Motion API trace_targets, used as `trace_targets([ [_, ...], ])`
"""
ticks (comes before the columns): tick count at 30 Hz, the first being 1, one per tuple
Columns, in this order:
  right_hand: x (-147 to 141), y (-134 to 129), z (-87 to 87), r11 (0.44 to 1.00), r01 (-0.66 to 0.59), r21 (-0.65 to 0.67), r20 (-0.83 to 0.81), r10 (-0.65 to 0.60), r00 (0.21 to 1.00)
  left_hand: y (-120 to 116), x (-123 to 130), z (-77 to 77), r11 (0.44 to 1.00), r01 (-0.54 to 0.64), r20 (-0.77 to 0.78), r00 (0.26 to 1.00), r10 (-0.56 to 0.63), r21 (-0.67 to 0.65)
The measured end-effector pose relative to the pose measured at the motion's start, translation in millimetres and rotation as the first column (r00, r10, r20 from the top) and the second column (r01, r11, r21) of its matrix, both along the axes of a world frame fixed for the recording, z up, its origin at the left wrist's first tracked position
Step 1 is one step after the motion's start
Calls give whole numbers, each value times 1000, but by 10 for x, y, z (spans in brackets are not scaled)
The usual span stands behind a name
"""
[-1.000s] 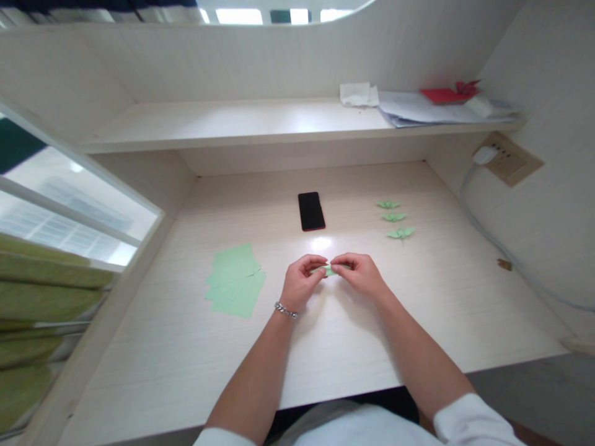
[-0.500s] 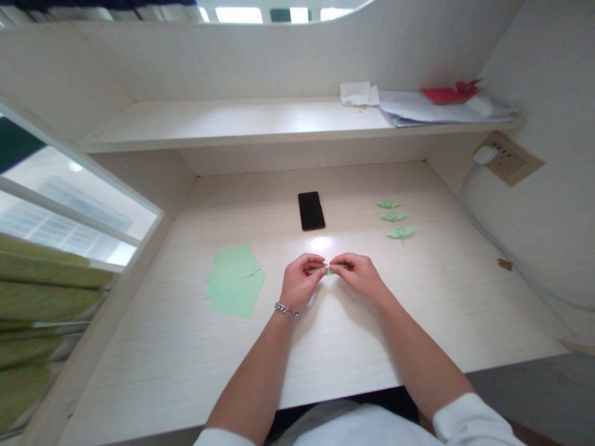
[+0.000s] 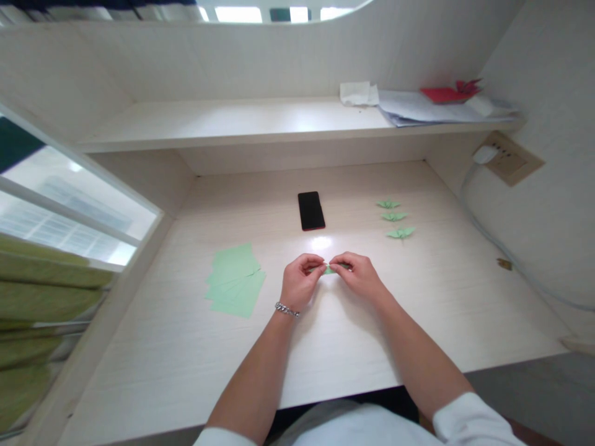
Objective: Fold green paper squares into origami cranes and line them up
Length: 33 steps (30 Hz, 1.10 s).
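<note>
A small folded piece of green paper [image 3: 328,270] is pinched between both hands over the middle of the desk; the fingers cover most of it. My left hand [image 3: 300,282], with a silver chain bracelet [image 3: 287,310] at the wrist, is closed on its left side. On the other side, the thumb and fingers of my right hand [image 3: 360,272] grip it too. To the left lies a fanned stack of green paper sheets [image 3: 237,282]. Three green origami cranes [image 3: 394,217] stand in a column at the right.
A black phone [image 3: 311,211] lies beyond my hands. Papers [image 3: 409,110], a red paper square [image 3: 441,95] and a red folded figure [image 3: 467,87] rest on the shelf [image 3: 232,121]. A charger cable [image 3: 483,232] runs down the right side from a wall socket [image 3: 514,162].
Both hands keep almost the same place, with only a slight shift of the fingers on the folded green paper. Everything else stays put.
</note>
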State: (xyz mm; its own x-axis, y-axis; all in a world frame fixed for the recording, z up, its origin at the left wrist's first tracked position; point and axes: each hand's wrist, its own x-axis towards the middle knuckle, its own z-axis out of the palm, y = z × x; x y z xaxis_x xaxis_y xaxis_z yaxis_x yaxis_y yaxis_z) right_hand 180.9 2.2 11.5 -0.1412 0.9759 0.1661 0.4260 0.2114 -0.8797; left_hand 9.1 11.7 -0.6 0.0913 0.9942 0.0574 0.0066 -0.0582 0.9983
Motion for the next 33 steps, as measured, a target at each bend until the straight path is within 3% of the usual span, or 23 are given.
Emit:
trace_targets([
  [14,10,32,-53,986,-11,-167,12,13,1000,-2,10,-15,999,-29,0,1000,29,-14],
  [21,28,31,-36,991,-10,-130,70,19,997,14,-18,-9,999,-40,1,999,40,-27],
  [25,-5,5,-7,990,-61,-126,12,63,998,9,-20,-2,998,-57,-16,998,57,-19],
  [33,-37,3,16,978,-58,-199,-26,54,998,1,-26,8,994,73,12,997,-72,-83],
])
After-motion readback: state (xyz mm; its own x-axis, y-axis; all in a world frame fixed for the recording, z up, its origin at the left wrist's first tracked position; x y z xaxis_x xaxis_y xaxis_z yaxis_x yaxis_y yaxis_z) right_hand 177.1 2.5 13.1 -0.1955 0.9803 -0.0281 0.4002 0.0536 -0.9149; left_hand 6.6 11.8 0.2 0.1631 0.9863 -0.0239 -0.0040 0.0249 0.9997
